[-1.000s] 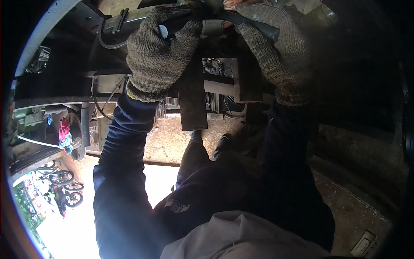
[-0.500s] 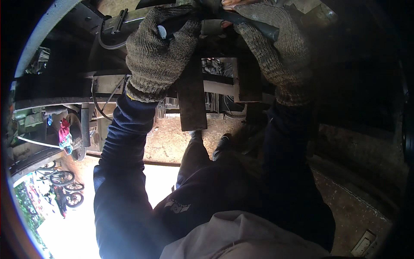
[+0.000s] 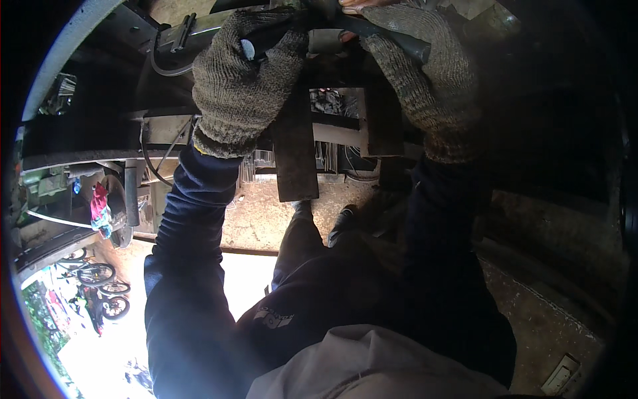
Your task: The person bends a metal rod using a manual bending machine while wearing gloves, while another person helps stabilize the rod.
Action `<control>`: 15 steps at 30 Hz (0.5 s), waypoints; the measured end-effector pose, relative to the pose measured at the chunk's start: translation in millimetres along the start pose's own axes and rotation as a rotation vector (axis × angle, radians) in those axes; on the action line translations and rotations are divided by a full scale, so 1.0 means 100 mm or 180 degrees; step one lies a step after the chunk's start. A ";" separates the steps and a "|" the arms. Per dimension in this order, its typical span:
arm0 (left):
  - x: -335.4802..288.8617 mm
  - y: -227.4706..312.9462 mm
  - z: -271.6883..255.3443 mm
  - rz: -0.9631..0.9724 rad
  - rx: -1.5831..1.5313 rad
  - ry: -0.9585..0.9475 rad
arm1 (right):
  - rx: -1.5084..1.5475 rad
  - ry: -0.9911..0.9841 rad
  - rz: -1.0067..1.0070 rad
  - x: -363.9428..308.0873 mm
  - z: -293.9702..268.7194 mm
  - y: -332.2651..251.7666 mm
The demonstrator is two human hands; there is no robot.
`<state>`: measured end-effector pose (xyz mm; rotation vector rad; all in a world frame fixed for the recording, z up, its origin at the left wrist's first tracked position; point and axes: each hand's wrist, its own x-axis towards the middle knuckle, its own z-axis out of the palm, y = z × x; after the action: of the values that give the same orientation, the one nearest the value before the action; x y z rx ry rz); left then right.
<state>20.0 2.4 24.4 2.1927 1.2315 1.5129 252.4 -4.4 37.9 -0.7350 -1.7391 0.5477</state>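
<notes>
Both my hands are raised at the top of the head view in grey-brown knitted gloves. My left hand [image 3: 249, 83] is closed around a dark rod [image 3: 267, 41], whose pale round end pokes out beside the thumb. My right hand [image 3: 432, 73] is wrapped around a second dark rod, a tube-like bar [image 3: 399, 41] with a blunt end. Both rods slant up toward a dark middle piece [image 3: 324, 8] between the hands, where shadow and the frame edge hide how they join. Bare fingertips [image 3: 355, 5] show beside the right glove; whose they are I cannot tell.
Below my hands hang two dark flat bars [image 3: 296, 163], [image 3: 384, 126]. Metal frame beams [image 3: 86, 157] and a looped cable [image 3: 156, 63] lie to the left, near a red and blue cloth [image 3: 100, 206]. Bicycles [image 3: 96, 274] stand in bright light outside. My feet [image 3: 342, 223] are on brown ground.
My left hand has shifted very slightly left with its rod. The right hand stays put. A dark shape now shows in the bright area at lower left.
</notes>
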 end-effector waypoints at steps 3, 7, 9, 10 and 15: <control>0.00 -0.02 0.03 0.0187 0.0058 0.0082 | 0.0145 -0.0023 -0.0044 0.02 0.00 0.00; 0.03 -0.04 0.04 0.0311 -0.0021 0.0088 | 0.0340 0.0018 0.0170 0.02 0.02 -0.04; 0.02 -0.01 0.03 0.0130 0.0133 0.0053 | 0.0440 0.0041 0.0277 0.02 0.04 -0.02; 0.01 -0.01 0.02 0.0038 0.0212 0.0036 | 0.0372 0.0015 0.0077 0.02 0.04 -0.01; 0.00 -0.06 0.04 0.0331 0.0257 0.0085 | 0.0009 -0.0001 0.0005 0.01 -0.01 -0.05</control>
<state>20.1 6.8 19.4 2.3289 1.2249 1.5621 252.6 -6.7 42.3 -0.7343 -1.7380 0.5512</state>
